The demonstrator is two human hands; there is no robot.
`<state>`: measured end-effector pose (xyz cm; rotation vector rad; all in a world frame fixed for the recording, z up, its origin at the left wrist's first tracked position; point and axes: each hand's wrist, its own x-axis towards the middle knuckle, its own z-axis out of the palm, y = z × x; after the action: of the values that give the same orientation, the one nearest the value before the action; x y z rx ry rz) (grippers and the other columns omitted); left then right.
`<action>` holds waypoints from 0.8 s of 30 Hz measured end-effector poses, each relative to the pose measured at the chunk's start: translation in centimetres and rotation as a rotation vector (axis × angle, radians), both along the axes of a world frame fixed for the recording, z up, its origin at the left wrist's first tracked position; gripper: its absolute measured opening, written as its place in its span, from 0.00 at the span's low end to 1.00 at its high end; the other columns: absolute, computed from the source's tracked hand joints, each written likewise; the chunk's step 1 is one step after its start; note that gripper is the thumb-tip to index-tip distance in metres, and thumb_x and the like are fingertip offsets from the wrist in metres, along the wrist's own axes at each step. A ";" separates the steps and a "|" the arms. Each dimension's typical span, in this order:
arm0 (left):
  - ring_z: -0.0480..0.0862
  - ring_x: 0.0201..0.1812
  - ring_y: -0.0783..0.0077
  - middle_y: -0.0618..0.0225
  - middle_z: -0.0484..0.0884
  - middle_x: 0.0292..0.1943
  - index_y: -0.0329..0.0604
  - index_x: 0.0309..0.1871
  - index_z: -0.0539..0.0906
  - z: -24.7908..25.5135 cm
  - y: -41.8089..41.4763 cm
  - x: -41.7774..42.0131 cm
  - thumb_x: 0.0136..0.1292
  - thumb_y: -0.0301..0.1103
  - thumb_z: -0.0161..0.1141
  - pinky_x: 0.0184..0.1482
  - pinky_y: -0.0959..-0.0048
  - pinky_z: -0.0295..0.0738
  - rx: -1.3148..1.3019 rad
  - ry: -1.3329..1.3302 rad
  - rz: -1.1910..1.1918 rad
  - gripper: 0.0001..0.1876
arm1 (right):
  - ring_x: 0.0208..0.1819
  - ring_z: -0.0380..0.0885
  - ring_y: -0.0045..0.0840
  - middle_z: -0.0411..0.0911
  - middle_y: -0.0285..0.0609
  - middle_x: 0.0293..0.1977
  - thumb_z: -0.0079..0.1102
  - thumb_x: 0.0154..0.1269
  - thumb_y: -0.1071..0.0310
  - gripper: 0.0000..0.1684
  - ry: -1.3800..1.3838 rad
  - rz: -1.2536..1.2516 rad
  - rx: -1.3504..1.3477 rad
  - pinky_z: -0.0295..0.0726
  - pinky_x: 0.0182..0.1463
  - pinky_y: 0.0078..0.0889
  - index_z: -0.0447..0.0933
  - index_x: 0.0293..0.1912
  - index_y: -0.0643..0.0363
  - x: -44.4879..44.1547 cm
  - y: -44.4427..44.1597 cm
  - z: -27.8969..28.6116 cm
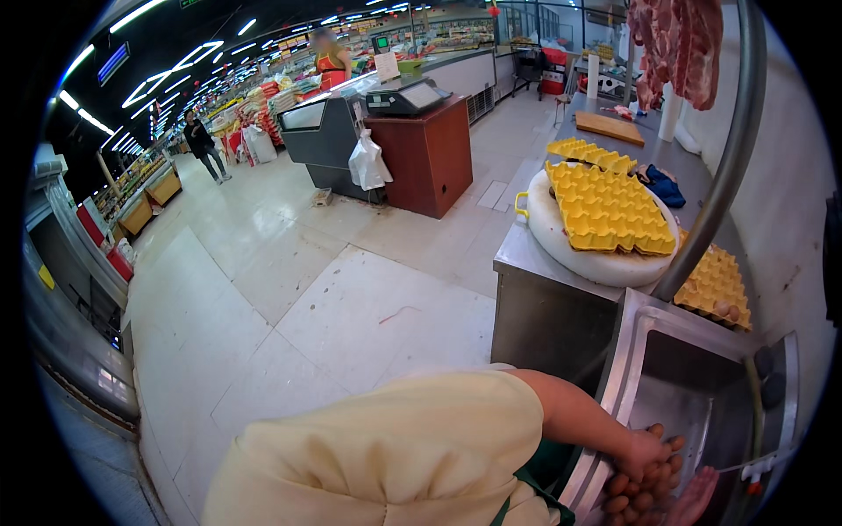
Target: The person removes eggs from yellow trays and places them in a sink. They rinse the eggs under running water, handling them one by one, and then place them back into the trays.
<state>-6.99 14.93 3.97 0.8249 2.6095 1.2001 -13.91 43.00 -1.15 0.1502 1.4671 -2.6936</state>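
Note:
Several brown eggs [648,486] lie heaped in a stainless steel sink [621,407] at the lower right. My left hand [641,454] reaches down onto the heap, its fingers bent among the eggs. Whether it grips one cannot be made out. On the heap's other side is my right hand [694,494], fingers extended and nothing visible in it; its wrist runs out of the bottom of the view. A white fitting with a red part [753,475] sits just beyond that hand, and a yellowish hose [755,401] hangs into the sink.
Yellow egg trays [612,210] rest on a round white chopping block [543,230]; another tray [714,283] holds eggs. A metal pole [723,171] rises beside the sink. Raw meat [684,46] hangs over the counter. Two people [332,62] [202,141] stand farther off.

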 end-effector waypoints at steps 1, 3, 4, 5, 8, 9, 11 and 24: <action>0.81 0.42 0.49 0.52 0.82 0.35 0.37 0.50 0.71 0.3 -0.2 0.1 0.44 0.42 0.68 0.44 0.60 0.75 -0.011 0.019 -0.020 0.30 | 0.54 0.70 0.35 0.74 0.48 0.49 0.47 0.70 0.60 0.20 0.016 0.001 0.022 0.66 0.62 0.38 0.70 0.54 0.64 0.0 0.1 -0.1; 0.81 0.42 0.50 0.52 0.82 0.36 0.37 0.46 0.74 1.0 -0.5 0.3 0.44 0.42 0.68 0.44 0.60 0.75 -0.021 0.018 -0.035 0.27 | 0.58 0.67 0.37 0.71 0.49 0.53 0.45 0.71 0.58 0.23 0.050 0.006 0.063 0.61 0.66 0.41 0.68 0.57 0.64 -0.1 0.0 -0.1; 0.81 0.42 0.50 0.52 0.81 0.36 0.37 0.45 0.75 1.5 -0.7 0.5 0.44 0.42 0.68 0.45 0.60 0.75 -0.019 -0.002 -0.031 0.26 | 0.58 0.67 0.37 0.71 0.49 0.54 0.45 0.71 0.58 0.23 0.043 -0.007 0.050 0.61 0.66 0.41 0.68 0.57 0.64 -0.1 -0.1 0.0; 0.81 0.42 0.51 0.52 0.81 0.37 0.37 0.43 0.76 1.7 -0.8 0.6 0.44 0.42 0.68 0.45 0.60 0.75 -0.018 -0.022 -0.026 0.25 | 0.58 0.67 0.38 0.71 0.49 0.54 0.46 0.70 0.59 0.23 0.035 -0.018 0.037 0.62 0.66 0.41 0.68 0.57 0.64 -0.1 -0.2 0.2; 0.81 0.43 0.51 0.51 0.81 0.40 0.37 0.44 0.76 -0.6 -0.2 -0.3 0.44 0.42 0.68 0.46 0.61 0.74 0.026 0.070 -0.022 0.25 | 0.59 0.66 0.39 0.69 0.49 0.56 0.47 0.70 0.59 0.23 0.023 -0.029 0.045 0.61 0.66 0.42 0.67 0.58 0.64 0.2 -1.2 1.5; 0.81 0.44 0.51 0.51 0.80 0.40 0.37 0.44 0.76 -0.5 -0.2 -0.3 0.44 0.42 0.68 0.47 0.61 0.74 0.015 0.049 -0.018 0.25 | 0.59 0.65 0.39 0.69 0.49 0.56 0.47 0.70 0.59 0.24 0.017 -0.037 0.052 0.61 0.67 0.43 0.66 0.59 0.64 0.3 -1.3 1.8; 0.81 0.44 0.52 0.51 0.80 0.41 0.37 0.43 0.76 0.0 -0.2 -0.1 0.44 0.42 0.68 0.47 0.61 0.73 -0.005 0.008 -0.010 0.25 | 0.61 0.64 0.39 0.67 0.50 0.58 0.48 0.70 0.59 0.25 0.000 -0.042 0.051 0.59 0.68 0.44 0.65 0.60 0.63 0.5 -1.1 1.8; 0.80 0.32 0.71 0.64 0.81 0.35 0.44 0.46 0.78 -3.3 -2.4 -4.6 0.47 0.39 0.70 0.32 0.72 0.78 0.116 -0.227 0.071 0.22 | 0.60 0.70 0.31 0.67 0.47 0.60 0.45 0.70 0.62 0.25 -0.020 0.025 -0.083 0.71 0.59 0.32 0.63 0.63 0.63 -1.5 -3.9 0.6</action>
<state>-11.55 12.56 0.71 0.5797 2.4243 1.3861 -15.39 39.10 -0.58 0.1527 1.3398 -2.7199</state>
